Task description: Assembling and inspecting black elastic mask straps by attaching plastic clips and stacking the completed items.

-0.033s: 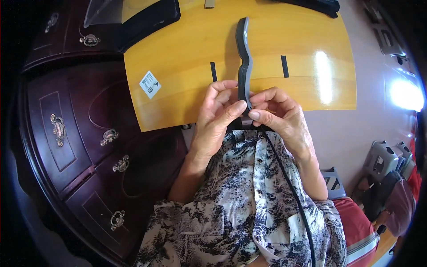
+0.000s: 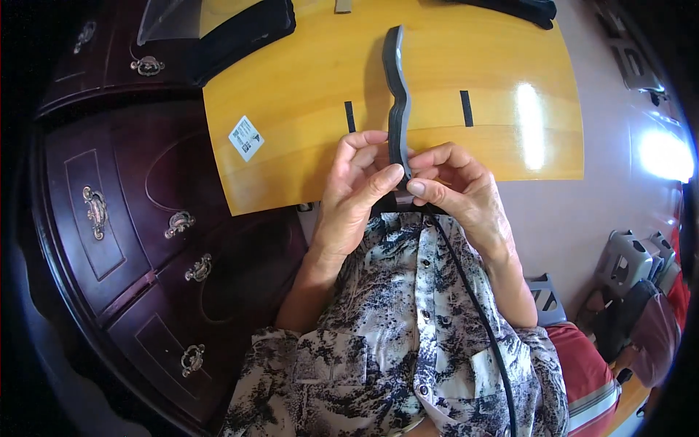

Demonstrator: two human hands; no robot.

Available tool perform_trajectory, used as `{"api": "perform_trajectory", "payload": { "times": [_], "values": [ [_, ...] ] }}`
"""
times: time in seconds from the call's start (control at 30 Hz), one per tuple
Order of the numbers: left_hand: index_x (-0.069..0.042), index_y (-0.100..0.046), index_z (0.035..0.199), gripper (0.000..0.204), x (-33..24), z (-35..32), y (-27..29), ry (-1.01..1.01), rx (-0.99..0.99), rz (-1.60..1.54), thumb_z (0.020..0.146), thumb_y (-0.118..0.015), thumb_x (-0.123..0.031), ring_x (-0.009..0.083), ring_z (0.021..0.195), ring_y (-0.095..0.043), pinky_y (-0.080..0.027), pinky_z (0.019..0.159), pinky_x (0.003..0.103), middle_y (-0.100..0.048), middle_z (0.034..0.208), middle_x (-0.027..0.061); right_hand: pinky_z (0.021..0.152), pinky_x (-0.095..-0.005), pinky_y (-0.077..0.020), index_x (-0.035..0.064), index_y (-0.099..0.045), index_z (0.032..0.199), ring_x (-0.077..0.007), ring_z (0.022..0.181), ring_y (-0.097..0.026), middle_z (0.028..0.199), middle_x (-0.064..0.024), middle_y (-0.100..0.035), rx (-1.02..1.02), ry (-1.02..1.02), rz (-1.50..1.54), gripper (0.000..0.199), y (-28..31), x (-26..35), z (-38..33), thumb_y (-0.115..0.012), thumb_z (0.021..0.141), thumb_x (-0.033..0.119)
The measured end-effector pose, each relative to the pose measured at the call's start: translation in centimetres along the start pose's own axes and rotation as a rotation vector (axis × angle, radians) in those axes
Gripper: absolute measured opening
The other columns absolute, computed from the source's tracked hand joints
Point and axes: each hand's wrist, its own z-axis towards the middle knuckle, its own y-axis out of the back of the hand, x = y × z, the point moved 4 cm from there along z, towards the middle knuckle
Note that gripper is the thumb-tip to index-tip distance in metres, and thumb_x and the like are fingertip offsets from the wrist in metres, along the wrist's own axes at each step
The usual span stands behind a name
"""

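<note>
Wavy strip (image 2: 397, 87): a slim black-and-grey piece, raised over the middle of the desk (image 2: 306, 109); its near end is between the hands by the near edge, its free end points toward the far edge. Whether any of it touches the desk cannot be told.
Left hand (image 2: 353, 183): gripping the near end, thumb across the front and forefinger at the left side.
Right hand (image 2: 464, 191): thumb and forefinger bent close together at the right side of the same end; I cannot tell whether they pinch it.
Weight of the strip: probably light, since fingertips seem enough to carry it.
Stiffness: it holds its curves without drooping, so likely springy or fairly firm; the material is unclear.
Surface: the grey face has a slight sheen and may slide a little under dry fingers.
Best hold: the flat sides near the lower end, with a second pinch at the middle bend if the long free end sways.
Fragility: probably low, though a sharp twist at the bend could crease it.
White sticker (image 2: 246, 138): near the left edge.
Dark tape marks (image 2: 467, 108): one each side of the strip.
Black bundle (image 2: 244, 36): at the far left corner.
</note>
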Motion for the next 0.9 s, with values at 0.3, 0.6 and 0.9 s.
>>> {"api": "perform_trajectory", "payload": {
  "times": [0.3,0.6,0.9],
  "values": [
    [-0.002,-0.041,0.121,0.043,-0.5,0.0,-0.3,-0.016,-0.043,0.12,0.086,-0.066,-0.007,0.0136,0.097,-0.057,-0.049,0.085,0.029,-0.056,0.113,0.0124,0.076,-0.022,-0.051,-0.0013,-0.06,0.101,-0.0097,0.08,-0.062,0.089,-0.005,-0.065,-0.02,-0.038,-0.048,0.021,0.5,-0.1,-0.3,-0.069,0.085,0.01],
    [0.002,-0.042,0.121,0.042,0.3,0.1,-0.1,0.014,-0.019,0.175,0.087,-0.065,-0.007,0.0136,0.094,-0.059,-0.052,0.081,0.028,-0.057,0.114,0.0149,0.072,-0.0222,-0.0511,-0.0032,-0.064,0.091,-0.0099,0.078,-0.061,0.088,-0.0077,-0.066,-0.025,0.023,-0.1,0.012,1.3,-0.4,0.0,-0.063,0.088,0.009],
    [0.0,-0.042,0.123,0.04,0.6,0.0,-0.1,0.06,-0.012,0.054,0.089,-0.062,-0.006,0.0164,0.1,-0.059,-0.049,0.088,0.03,-0.058,0.116,0.0163,0.069,-0.0218,-0.0498,-0.0022,-0.066,0.09,-0.0089,0.076,-0.059,0.09,-0.0061,-0.065,0.005,0.16,-0.157,0.009,1.2,0.0,-0.2,-0.065,0.086,0.007]
  ]
}}
